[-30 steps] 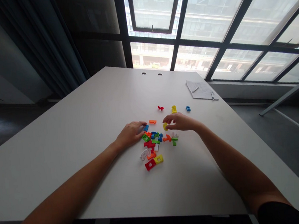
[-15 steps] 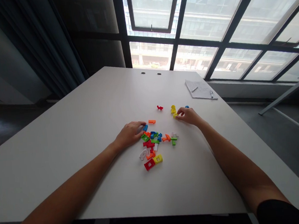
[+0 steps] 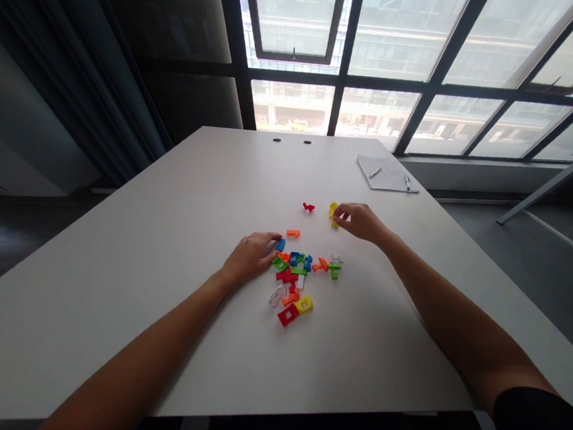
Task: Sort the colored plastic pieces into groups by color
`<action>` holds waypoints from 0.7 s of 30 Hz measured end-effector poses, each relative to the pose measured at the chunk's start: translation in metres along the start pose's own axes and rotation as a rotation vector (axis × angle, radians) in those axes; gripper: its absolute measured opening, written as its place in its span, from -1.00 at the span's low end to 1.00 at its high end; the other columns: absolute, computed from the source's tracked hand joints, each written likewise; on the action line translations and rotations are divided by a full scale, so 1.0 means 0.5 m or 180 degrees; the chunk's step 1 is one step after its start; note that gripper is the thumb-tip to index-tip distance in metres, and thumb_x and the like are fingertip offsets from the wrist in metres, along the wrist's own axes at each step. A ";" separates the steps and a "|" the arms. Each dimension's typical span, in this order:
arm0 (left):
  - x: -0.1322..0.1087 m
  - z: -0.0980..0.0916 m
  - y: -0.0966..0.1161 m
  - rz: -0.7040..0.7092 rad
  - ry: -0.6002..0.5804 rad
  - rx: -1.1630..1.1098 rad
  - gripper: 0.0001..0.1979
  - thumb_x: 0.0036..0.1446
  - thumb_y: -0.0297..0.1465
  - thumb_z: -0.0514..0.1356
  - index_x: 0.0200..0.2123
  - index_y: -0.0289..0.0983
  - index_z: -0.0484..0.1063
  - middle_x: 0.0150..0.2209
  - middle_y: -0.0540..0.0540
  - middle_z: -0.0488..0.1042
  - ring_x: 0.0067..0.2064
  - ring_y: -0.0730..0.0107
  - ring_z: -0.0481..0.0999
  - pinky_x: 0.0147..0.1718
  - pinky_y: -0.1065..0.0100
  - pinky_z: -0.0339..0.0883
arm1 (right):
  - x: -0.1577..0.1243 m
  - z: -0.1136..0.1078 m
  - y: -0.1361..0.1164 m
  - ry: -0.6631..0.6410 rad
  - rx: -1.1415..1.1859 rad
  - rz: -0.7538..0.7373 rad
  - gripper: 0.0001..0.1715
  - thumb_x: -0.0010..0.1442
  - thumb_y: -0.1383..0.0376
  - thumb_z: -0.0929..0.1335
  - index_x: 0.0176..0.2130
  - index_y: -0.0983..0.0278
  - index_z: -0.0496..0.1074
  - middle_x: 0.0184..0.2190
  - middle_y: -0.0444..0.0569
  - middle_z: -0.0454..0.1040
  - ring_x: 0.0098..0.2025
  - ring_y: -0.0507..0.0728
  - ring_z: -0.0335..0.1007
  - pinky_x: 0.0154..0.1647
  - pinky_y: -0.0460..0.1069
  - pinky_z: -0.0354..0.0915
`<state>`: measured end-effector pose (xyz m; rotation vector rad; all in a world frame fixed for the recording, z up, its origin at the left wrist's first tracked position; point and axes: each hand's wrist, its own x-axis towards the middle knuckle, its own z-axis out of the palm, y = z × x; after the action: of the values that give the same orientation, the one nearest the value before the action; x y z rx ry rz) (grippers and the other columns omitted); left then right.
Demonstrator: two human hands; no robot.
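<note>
right hand (image 3: pixel 362 222) is sitting at the yellow pieces (image 3: pixel 333 206), thumb and index tips coming close together by the nearer end; fingers are hiding part of them, so can't tell whether it's pinching one
yellow pieces are lying past the main pile and to its right, just left of the fingertips

left hand (image 3: pixel 247 255) is resting on the table (image 3: pixel 166 219) left of the pile, thumb and fingers standing apart in a loose curve; the blue piece (image 3: pixel 280 245) is lying right at its tips, can't tell whether they're gripping it

orange block (image 3: pixel 293 233) is lying near the blue piece, just up and right; small red piece (image 3: pixel 308 207) is lying farther out, left of the yellow pieces

pile is running toward the person: green frame (image 3: pixel 281 263) near the left hand, white piece (image 3: pixel 300 281) below it, red square (image 3: pixel 288 315) and yellow square (image 3: pixel 304 305) sitting side by side at the near end
orange hammer-shaped piece (image 3: pixel 320 265) and green piece (image 3: pixel 335 271) are lying on the right side

paper (image 3: pixel 388 174) with pens is lying near the right edge, well apart from the pile
</note>
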<state>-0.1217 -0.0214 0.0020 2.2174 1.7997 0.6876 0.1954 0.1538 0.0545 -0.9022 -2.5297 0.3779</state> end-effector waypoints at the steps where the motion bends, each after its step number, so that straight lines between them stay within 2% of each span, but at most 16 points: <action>1: 0.000 -0.001 0.002 0.0005 0.0000 -0.0005 -0.58 0.32 -0.21 0.15 0.19 -0.11 0.49 0.19 -0.11 0.58 0.23 0.07 0.53 0.26 0.07 0.37 | 0.000 -0.001 -0.022 -0.0188 0.0164 -0.0175 -0.88 0.36 0.26 0.42 -0.16 0.23 0.59 -0.23 -0.01 0.66 -0.27 0.12 0.58 -0.20 -0.01 0.37; 5: -0.001 -0.005 0.008 0.0025 -0.0002 0.0020 -0.58 0.33 -0.21 0.13 0.19 -0.12 0.48 0.19 -0.11 0.58 0.22 0.08 0.54 0.27 0.07 0.36 | -0.005 0.016 -0.113 -0.0817 0.0619 -0.0782 -0.86 0.37 0.24 0.44 -0.10 0.22 0.61 -0.21 -0.02 0.66 -0.19 0.13 0.59 -0.14 0.00 0.40; 9: 0.000 -0.006 0.010 0.0037 -0.0016 0.0042 -0.58 0.32 -0.22 0.14 0.20 -0.12 0.47 0.19 -0.11 0.58 0.23 0.08 0.53 0.25 0.06 0.37 | -0.016 0.042 -0.178 -0.1003 0.0799 -0.1377 -0.89 0.35 0.29 0.46 -0.13 0.23 0.64 -0.18 0.03 0.64 -0.15 0.15 0.53 -0.04 0.04 0.40; 13: -0.001 -0.007 0.013 0.0052 -0.0020 0.0057 -0.59 0.32 -0.24 0.13 0.20 -0.12 0.47 0.19 -0.10 0.58 0.23 0.08 0.52 0.26 0.05 0.35 | -0.034 0.037 -0.222 -0.1277 0.0860 -0.1752 -0.89 0.36 0.26 0.47 -0.15 0.20 0.65 -0.23 0.00 0.62 -0.16 0.15 0.50 0.04 0.05 0.35; 15: -0.002 -0.008 0.015 0.0055 -0.0027 0.0062 -0.59 0.33 -0.24 0.13 0.20 -0.12 0.46 0.20 -0.10 0.58 0.24 0.08 0.52 0.27 0.04 0.35 | -0.048 0.028 -0.242 -0.1648 0.0687 -0.1739 -0.89 0.33 0.22 0.50 -0.15 0.19 0.64 -0.24 -0.04 0.62 -0.19 0.13 0.49 -0.04 0.01 0.33; 18: -0.003 -0.010 0.017 0.0049 -0.0048 0.0056 -0.58 0.34 -0.24 0.12 0.22 -0.11 0.46 0.20 -0.11 0.57 0.25 0.07 0.51 0.27 0.04 0.35 | -0.071 0.020 -0.267 -0.2267 0.0147 -0.1433 -0.71 0.23 0.10 0.57 -0.12 0.19 0.61 -0.22 -0.07 0.64 -0.27 0.10 0.49 -0.31 -0.04 0.22; 21: -0.003 -0.010 0.016 0.0047 -0.0067 0.0082 -0.57 0.34 -0.25 0.11 0.23 -0.11 0.45 0.21 -0.11 0.57 0.25 0.06 0.51 0.26 0.05 0.35 | -0.088 0.026 -0.283 -0.2450 -0.0390 -0.1175 -0.62 0.19 0.03 0.59 -0.10 0.17 0.59 -0.22 -0.08 0.65 -0.28 0.11 0.50 -0.41 -0.05 0.09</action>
<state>-0.1175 -0.0252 0.0097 2.2481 1.7941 0.6450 0.1445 0.0177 0.0848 -0.3255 -3.3686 0.5281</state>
